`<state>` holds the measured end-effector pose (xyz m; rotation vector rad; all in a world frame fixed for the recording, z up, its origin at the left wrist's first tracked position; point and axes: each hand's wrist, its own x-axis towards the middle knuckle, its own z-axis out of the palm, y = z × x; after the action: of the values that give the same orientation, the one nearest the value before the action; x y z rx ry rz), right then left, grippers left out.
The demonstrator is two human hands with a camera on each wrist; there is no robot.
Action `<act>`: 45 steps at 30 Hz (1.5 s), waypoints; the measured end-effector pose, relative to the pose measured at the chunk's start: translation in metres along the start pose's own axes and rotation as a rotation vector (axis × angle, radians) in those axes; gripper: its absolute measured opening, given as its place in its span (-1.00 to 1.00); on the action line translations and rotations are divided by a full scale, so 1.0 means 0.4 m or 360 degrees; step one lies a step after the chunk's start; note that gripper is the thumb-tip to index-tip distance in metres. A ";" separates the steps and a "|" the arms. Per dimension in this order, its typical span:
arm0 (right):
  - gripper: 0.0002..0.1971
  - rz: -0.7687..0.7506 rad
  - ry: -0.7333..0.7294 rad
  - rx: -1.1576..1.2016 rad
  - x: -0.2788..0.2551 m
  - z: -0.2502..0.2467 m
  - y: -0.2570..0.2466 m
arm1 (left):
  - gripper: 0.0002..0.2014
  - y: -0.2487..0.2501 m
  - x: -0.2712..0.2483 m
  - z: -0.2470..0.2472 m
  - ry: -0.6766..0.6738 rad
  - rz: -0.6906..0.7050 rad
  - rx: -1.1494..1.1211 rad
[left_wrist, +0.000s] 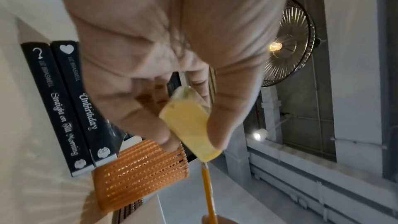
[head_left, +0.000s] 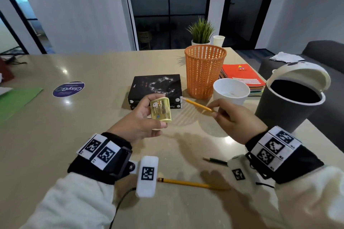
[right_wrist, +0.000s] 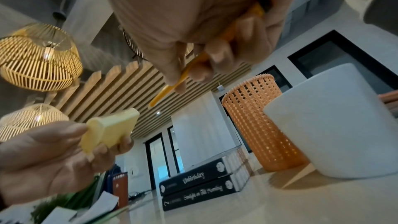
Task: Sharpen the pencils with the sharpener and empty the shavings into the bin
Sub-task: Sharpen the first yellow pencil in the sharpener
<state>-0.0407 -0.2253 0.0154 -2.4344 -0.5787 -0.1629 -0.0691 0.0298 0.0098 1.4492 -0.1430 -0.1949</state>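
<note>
My left hand [head_left: 141, 117] grips a yellow see-through sharpener [head_left: 161, 109] [left_wrist: 189, 129] [right_wrist: 109, 129] above the table. My right hand [head_left: 234, 117] pinches a yellow pencil [head_left: 198, 105] [right_wrist: 172, 88] [left_wrist: 207, 192], tip pointing left toward the sharpener, a short gap apart from it. A second yellow pencil [head_left: 191, 184] and a dark green pencil [head_left: 215, 161] lie on the table near me. The grey bin [head_left: 288, 102] with its white lid flipped up stands at the right edge.
An orange mesh basket [head_left: 204, 72] [right_wrist: 262, 122], a white cup [head_left: 230, 89] [right_wrist: 331, 125] and two stacked black books [head_left: 156, 87] [left_wrist: 64, 101] stand behind the hands. Notebooks [head_left: 242, 76], a plant [head_left: 201, 31] and a paper cup [head_left: 218, 40] sit farther back.
</note>
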 end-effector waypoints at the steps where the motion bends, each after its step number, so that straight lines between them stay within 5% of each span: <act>1: -0.82 0.0023 -0.0003 0.0012 0.001 0.001 -0.004 | -0.41 -0.005 0.002 0.000 0.0005 -0.0010 -0.0055; 7: -0.84 0.0042 -0.0050 -0.0019 0.006 0.013 -0.031 | -0.53 -0.023 0.013 -0.009 0.0062 -0.0029 -0.0156; 11: -0.84 0.0040 -0.0038 -0.0062 -0.001 0.017 -0.019 | -0.35 -0.028 0.014 -0.026 0.0244 0.0065 -0.0087; 20: -0.78 -0.0117 0.0032 0.0018 -0.012 0.006 -0.025 | -0.83 -0.003 -0.004 -0.058 0.0193 -0.0029 -0.0144; 28: -0.86 -0.0166 0.0120 -0.0030 -0.015 0.012 -0.024 | -0.77 0.003 -0.006 -0.047 0.0362 0.0015 -0.0216; 45: -0.84 -0.0390 0.0016 -0.0299 -0.025 0.034 -0.061 | -0.75 -0.011 -0.002 -0.013 0.0275 0.0083 -0.0170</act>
<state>-0.0608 -0.2034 0.0154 -2.5330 -0.8927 -0.3448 -0.0690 0.0346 0.0046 1.3480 -0.0285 -0.0336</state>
